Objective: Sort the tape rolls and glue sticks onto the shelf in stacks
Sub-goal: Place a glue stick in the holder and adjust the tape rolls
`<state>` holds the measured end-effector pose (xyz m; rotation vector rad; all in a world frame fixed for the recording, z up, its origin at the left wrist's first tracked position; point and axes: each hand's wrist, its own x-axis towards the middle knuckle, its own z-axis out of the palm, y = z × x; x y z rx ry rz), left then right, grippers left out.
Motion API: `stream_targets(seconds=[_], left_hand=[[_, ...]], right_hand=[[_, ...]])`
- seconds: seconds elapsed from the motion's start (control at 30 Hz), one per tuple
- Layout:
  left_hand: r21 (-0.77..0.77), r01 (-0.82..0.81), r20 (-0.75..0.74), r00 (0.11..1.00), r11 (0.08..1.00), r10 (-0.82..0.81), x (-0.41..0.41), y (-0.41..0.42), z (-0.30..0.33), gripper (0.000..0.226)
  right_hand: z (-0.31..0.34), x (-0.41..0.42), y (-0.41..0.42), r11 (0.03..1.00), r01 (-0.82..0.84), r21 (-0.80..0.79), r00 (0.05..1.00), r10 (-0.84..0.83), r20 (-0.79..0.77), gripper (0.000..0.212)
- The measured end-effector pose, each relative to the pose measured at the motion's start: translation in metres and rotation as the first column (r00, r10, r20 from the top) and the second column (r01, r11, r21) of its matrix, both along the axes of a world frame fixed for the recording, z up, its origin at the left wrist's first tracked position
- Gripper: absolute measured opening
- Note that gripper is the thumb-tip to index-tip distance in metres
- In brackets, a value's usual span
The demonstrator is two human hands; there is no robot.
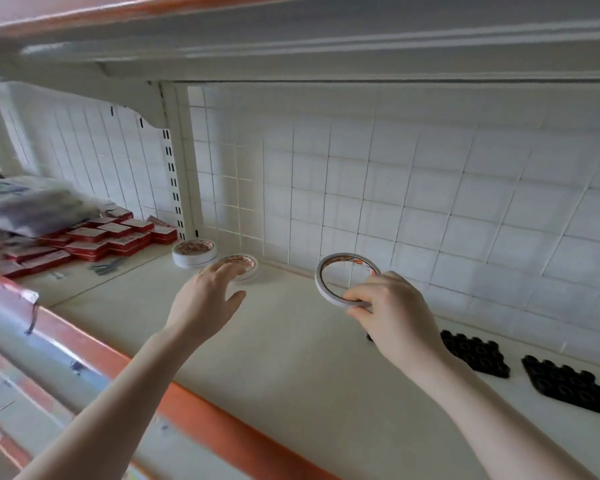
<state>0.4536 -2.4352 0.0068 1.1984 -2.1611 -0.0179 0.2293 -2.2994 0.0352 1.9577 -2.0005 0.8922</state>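
White shelf (291, 341), grid-backed. Right hand (392, 313) pinching thin white tape ring (321, 289); left hand (205, 299) open, empty, near flat white tape stack (246, 268). Best lowered flat, centred on stack.

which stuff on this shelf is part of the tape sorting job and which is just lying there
Part of the job:
- thin tape roll, held in the right hand
- low tape stack under the left hand, whose fingers are spread open
- taller tape stack beside it

Just lying about:
- red boxes
- plastic-wrapped packets
- black studded mats
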Motion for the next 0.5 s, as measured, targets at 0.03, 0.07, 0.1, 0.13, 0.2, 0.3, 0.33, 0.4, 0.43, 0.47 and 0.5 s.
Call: stream_targets(seconds=[0.03, 0.07, 0.1, 0.13, 0.2, 0.3, 0.33, 0.4, 0.43, 0.47, 0.5], left_hand=[[0.011, -0.014, 0.014, 1.0, 1.0, 0.013, 0.015, -0.01, -0.002, 0.038], [0.015, -0.019, 0.026, 0.999, 1.0, 0.019, 0.029, -0.022, -0.005, 0.037], [0.017, -0.019, 0.035, 0.999, 1.0, 0.018, 0.044, -0.034, -0.007, 0.036], [0.021, -0.015, 0.043, 0.999, 1.0, 0.014, 0.059, -0.047, -0.007, 0.035], [0.022, -0.009, 0.055, 0.998, 1.0, 0.008, 0.089, -0.072, -0.008, 0.034], [0.032, 0.005, 0.077, 0.997, 0.999, -0.008, 0.127, -0.104, -0.01, 0.034], [0.038, 0.012, 0.084, 0.996, 0.999, -0.015, 0.137, -0.113, -0.01, 0.033], [0.058, 0.024, 0.086, 0.996, 0.998, -0.029, 0.151, -0.128, -0.012, 0.032], [0.07, 0.03, 0.085, 0.996, 0.997, -0.036, 0.155, -0.134, -0.014, 0.032], [0.081, 0.036, 0.084, 0.996, 0.996, -0.043, 0.158, -0.14, -0.015, 0.033], [0.091, 0.043, 0.084, 0.995, 0.995, -0.051, 0.16, -0.144, -0.017, 0.033]], right_hand=[[-0.002, 0.011, -0.013, 1.0, -0.003, 0.006, 1.0, 0.003, -0.012, 0.008], [-0.003, 0.024, -0.027, 1.0, -0.001, 0.013, 1.0, 0.001, -0.028, 0.007], [-0.004, 0.036, -0.041, 1.0, 0.004, 0.02, 0.999, -0.003, -0.041, 0.006], [-0.005, 0.048, -0.055, 1.0, 0.008, 0.021, 0.999, -0.007, -0.039, 0.005], [-0.007, 0.073, -0.084, 1.0, 0.012, 0.018, 1.0, -0.012, -0.02, 0.006], [-0.01, 0.106, -0.121, 0.998, 0.041, 0.043, 0.999, -0.04, -0.008, 0.006], [-0.012, 0.116, -0.132, 0.997, 0.051, 0.059, 0.999, -0.051, -0.003, 0.005], [-0.014, 0.132, -0.153, 0.994, 0.068, 0.091, 0.997, -0.07, 0.021, 0.005], [-0.015, 0.138, -0.162, 0.992, 0.072, 0.101, 0.996, -0.076, 0.035, 0.006], [-0.017, 0.143, -0.17, 0.991, 0.078, 0.112, 0.996, -0.083, 0.041, 0.007], [-0.018, 0.146, -0.178, 0.988, 0.089, 0.126, 0.995, -0.095, 0.041, 0.007]])
